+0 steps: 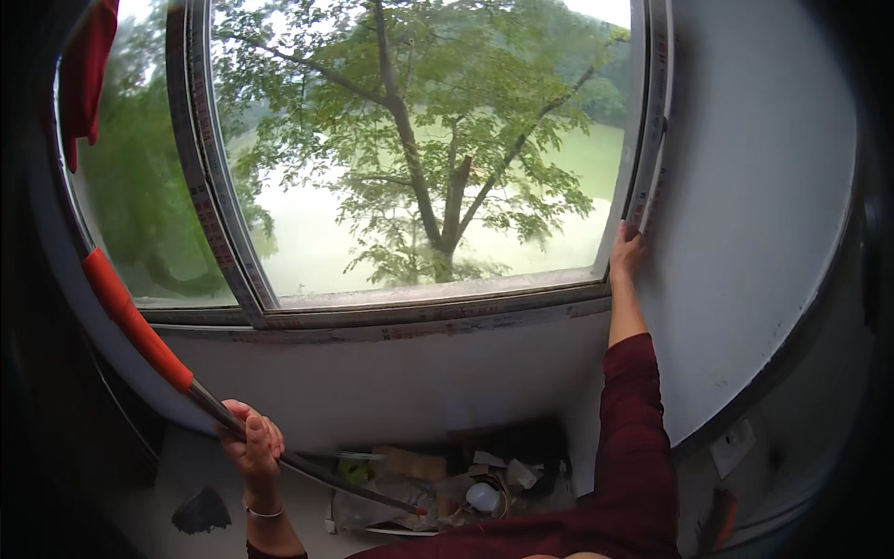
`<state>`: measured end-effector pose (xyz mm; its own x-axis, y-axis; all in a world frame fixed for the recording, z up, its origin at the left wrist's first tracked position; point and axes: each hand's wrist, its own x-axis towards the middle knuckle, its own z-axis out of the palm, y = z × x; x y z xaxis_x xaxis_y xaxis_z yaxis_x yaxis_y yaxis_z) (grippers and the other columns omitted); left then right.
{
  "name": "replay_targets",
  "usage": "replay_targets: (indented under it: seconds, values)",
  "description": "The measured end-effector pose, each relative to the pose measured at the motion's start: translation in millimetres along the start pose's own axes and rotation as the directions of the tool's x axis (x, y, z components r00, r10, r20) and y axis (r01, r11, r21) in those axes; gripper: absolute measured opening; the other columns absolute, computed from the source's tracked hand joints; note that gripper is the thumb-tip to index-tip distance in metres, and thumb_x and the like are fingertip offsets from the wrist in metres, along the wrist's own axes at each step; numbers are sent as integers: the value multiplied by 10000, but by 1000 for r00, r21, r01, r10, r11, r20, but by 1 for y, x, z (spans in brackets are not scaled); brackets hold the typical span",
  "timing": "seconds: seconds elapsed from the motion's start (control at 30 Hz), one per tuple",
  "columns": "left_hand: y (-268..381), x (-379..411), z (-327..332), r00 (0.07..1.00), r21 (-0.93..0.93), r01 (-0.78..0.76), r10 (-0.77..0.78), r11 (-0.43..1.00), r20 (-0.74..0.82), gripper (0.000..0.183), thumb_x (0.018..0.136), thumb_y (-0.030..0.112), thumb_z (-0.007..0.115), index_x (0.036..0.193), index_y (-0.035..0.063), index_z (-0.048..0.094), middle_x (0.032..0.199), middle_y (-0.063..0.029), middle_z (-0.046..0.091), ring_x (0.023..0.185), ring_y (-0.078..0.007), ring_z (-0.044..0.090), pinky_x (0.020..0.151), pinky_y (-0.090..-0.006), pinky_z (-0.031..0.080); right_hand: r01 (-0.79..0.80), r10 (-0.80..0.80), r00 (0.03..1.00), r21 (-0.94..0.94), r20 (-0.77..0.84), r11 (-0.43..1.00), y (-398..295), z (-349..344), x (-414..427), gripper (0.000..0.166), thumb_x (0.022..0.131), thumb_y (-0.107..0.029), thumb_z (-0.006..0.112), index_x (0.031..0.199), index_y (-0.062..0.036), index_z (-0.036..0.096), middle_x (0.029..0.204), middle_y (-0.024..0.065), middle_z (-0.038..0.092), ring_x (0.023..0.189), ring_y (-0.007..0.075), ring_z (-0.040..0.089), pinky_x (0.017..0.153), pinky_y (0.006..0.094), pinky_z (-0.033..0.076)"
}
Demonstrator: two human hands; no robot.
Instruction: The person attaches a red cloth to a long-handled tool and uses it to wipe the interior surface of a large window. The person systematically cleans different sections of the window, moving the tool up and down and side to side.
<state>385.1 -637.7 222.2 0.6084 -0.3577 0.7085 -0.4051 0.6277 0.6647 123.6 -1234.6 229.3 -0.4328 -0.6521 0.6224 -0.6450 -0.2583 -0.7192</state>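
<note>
My left hand (253,441), low at the left of the head view, is closed around a long metal pole (335,478). An orange-red sleeve (136,321) covers part of the pole, whose thinner upper part runs up to a red cloth (87,77) at the top left. The lower end has a small red tip over the clutter on the floor. My right hand (626,251) is on the lower right side of the sliding window's metal frame (639,202); its fingers are partly hidden at the edge. A tree (419,161) and pale green ground or water show through the glass.
Below the window wall, a container (380,532) of mixed clutter holds cardboard (412,463), plastic bags and a white rounded object (483,497). A dark bristly object (201,510) lies on the floor at the left. The side wall (754,175) stands close by my right arm.
</note>
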Motion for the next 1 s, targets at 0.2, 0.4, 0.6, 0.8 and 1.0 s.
replay_targets:
  seconds: [0.2, 0.4, 0.6, 0.8, 1.0]
  values:
    - [3, -16, 27, 997, 50, -41, 44, 998, -63, 171, 869, 164, 472, 951, 71, 353, 590, 11, 375, 375, -26, 334, 337, -164, 328, -94, 125, 980, 193, -154, 977, 7, 19, 13, 620, 764, -545, 435, 721, 44, 625, 695, 208, 599, 667, 365, 574, 632, 452, 455]
    - [-13, -25, 46, 1000, 0, -10, 10, 1000, -3, 163, 864, 140, 477, 945, 69, 354, 583, -1, 382, 379, -48, 342, 353, -182, 343, 39, -51, 998, 316, 30, 948, -29, -1, -43, 604, 752, -535, 512, 690, 59, 605, 665, 207, 593, 672, 353, 581, 603, 456, 435]
    - [-38, -24, 82, 988, -125, 113, -98, 986, 123, 171, 846, 60, 476, 947, 70, 339, 638, -24, 406, 420, -56, 366, 376, -186, 347, 66, -116, 985, 339, 130, 939, -52, 27, -106, 591, 735, -576, 522, 845, 3, 481, 888, 143, 474, 846, 284, 465, 746, 402, 382]
    - [-59, -30, 127, 960, -32, 176, -165, 984, 225, 219, 846, 104, 504, 975, 74, 329, 635, -14, 429, 453, -70, 427, 406, -196, 376, -89, -803, 451, 916, 388, 392, -98, -118, -241, 495, 811, -420, 501, 1052, 6, 433, 998, 117, 479, 943, 214, 468, 835, 327, 365]
    - [-59, 0, 199, 798, 348, -144, -99, 926, 594, 376, 818, 417, 510, 875, 56, 422, 809, -114, 534, 750, -227, 562, 664, -336, 455, -725, -675, 322, 631, 664, 274, -24, -195, -332, 573, 750, -449, 598, 1053, -51, 319, 779, 16, 435, 614, 80, 432, 514, 203, 364]
